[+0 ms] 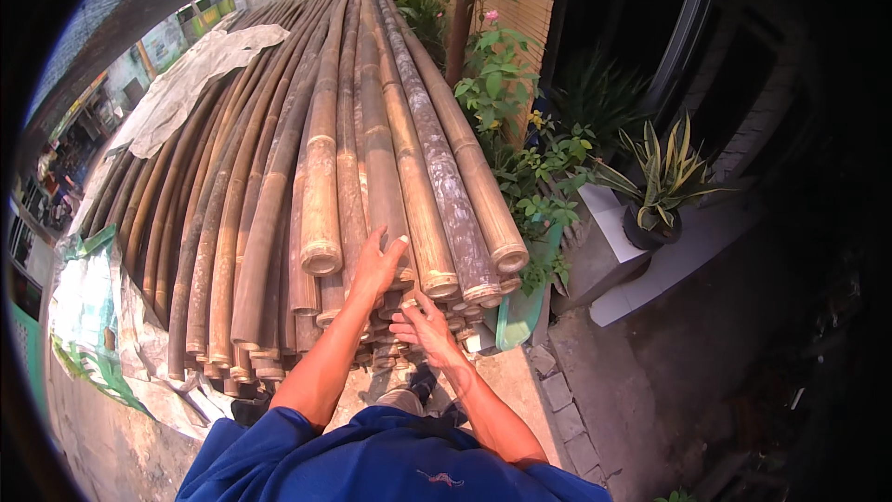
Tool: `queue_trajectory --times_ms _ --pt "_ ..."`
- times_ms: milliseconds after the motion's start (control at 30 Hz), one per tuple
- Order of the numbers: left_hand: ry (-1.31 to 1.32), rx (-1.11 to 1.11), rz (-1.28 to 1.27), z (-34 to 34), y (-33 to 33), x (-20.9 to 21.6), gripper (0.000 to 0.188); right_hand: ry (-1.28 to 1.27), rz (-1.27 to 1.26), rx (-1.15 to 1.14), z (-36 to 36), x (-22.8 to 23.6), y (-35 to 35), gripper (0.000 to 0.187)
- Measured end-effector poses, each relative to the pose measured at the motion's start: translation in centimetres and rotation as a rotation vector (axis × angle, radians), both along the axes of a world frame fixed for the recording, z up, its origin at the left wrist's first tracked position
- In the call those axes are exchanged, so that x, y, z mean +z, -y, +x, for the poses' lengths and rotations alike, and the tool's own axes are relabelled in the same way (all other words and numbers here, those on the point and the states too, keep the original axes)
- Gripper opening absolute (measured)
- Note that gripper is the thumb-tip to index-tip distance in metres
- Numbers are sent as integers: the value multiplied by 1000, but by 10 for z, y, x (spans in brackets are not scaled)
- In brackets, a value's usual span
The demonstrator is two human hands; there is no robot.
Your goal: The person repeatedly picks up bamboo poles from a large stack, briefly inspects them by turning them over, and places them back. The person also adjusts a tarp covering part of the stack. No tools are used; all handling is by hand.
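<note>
A large stack of long brown bamboo poles [321, 167] stretches away from me, with cut ends facing my side. Against the near end of a bamboo pole [383, 167] in the middle of the stack rests my left hand [373, 271], its thumb and fingers apart. Just below and to the right is my right hand [425, 327], open beside the lower cut ends, thumb side up and fingers pointing left. It seems to be at or near a pole end; whether it touches is unclear. A lighter bamboo pole [420, 209] lies right of my left hand.
Grey sheeting [190, 93] covers part of the stack's left side, and a white and green sheet [88, 316] hangs lower down. To the right are leafy plants [497, 84], a green plastic container [522, 314] and a potted snake plant [664, 181] on a white-tiled ledge [618, 223].
</note>
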State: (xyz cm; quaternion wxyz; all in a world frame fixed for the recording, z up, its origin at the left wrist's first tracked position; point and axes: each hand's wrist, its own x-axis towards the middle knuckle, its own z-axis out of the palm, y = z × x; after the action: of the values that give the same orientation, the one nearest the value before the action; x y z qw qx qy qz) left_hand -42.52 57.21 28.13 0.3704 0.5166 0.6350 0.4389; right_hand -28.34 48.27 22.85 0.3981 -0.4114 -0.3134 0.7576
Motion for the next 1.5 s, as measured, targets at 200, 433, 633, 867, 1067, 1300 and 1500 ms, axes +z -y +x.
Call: queue_trajectory --times_ms 200,433,633,867,1067,1300,1500 --pt "-87 -36 11 -3 -32 0 83 -301 -176 -69 -29 -18 -16 92" --pt "-244 -63 21 -1 -44 7 84 -340 -349 27 -40 -45 -47 111" --pt "-227 -65 -26 -1 -44 10 83 -229 -346 1 -47 -37 -59 122" --pt "-194 -66 -30 -5 -38 11 82 -193 -374 -64 -48 -6 -57 72" --pt "-2 -33 2 -16 -34 6 76 -277 -426 -186 -47 14 -51 67" --pt "384 1 15 -24 -60 7 87 -454 -388 -51 -40 48 -42 88" --pt "798 -60 -316 -25 -73 16 85 -352 -394 -125 -36 53 -48 93"
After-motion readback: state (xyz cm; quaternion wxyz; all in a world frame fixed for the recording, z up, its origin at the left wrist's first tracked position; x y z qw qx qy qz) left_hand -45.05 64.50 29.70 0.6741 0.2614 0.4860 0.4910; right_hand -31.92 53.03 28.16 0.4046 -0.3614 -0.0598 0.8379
